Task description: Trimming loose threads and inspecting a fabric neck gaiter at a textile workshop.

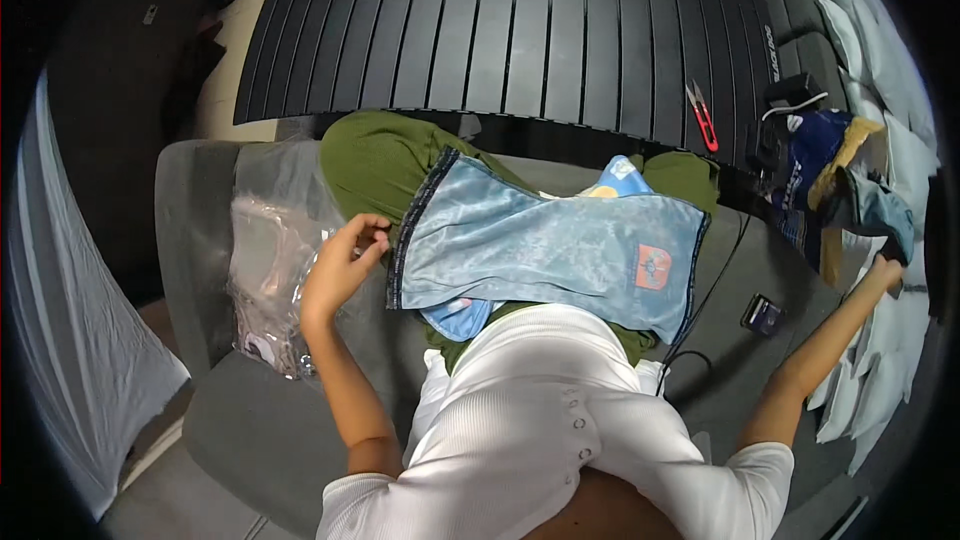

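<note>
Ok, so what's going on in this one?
A seated person has a blue cloth spread across their green trousers. The left hand, fingers loosely curled, is near the cloth's left edge. The right hand is out to the right, gripping another bluish cloth. Red-handled scissors lie on the black table.

We're seeing black slatted table (pixel 500 40) ahead-left of the grip, grey sofa (pixel 240 430) spreading left of the grip, pale floor (pixel 213 105) showing farther left.
</note>
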A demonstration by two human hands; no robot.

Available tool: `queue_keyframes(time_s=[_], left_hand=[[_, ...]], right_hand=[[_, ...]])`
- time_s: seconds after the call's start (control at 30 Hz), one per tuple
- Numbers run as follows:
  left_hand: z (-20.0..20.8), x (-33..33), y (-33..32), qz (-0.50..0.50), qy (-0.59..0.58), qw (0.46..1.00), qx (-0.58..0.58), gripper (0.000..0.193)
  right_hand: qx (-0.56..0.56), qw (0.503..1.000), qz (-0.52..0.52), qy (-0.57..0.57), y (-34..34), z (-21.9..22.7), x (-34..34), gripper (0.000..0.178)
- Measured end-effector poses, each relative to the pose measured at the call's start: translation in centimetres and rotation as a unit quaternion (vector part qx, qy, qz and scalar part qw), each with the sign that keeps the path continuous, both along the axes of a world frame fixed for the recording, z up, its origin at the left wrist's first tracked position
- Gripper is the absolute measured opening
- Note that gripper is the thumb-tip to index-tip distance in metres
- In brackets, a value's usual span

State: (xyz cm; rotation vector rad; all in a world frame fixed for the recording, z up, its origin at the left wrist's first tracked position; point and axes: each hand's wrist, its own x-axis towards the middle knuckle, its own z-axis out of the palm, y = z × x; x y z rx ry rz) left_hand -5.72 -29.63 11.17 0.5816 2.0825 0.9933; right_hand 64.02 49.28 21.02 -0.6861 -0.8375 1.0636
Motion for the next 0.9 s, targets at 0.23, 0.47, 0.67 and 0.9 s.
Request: queue_keyframes(time_s=[0.23, 0.47, 0.67, 0.9], left_hand=[[2.1, 2.5, 7.0, 0.032, 0.353, 0.935, -0.01, 0.018], [0.3, 3.3, 9.9, 0.054, 0.4, 0.912, -0.068, 0.015], [-0.1, 2.7, 10.4, 0.177, 0.089, 0.975, 0.106, 0.011], [2.4, -2.0, 11.8, 0.146, -0.215, 0.905, 0.337, 0.05]], right_hand=[[-0.053, 0.86, -0.33, -0.385, -10.4, -8.7, -11.9, 0.029], [-0.076, 0.606, 0.359, -0.706, -35.0, -11.9, -34.0, 0.035], [-0.224, 0.583, 0.334, -0.706, -40.2, -15.2, -36.4, 0.043], [0.005, 0.657, 0.247, -0.713, -36.1, -14.0, -36.3, 0.023]])
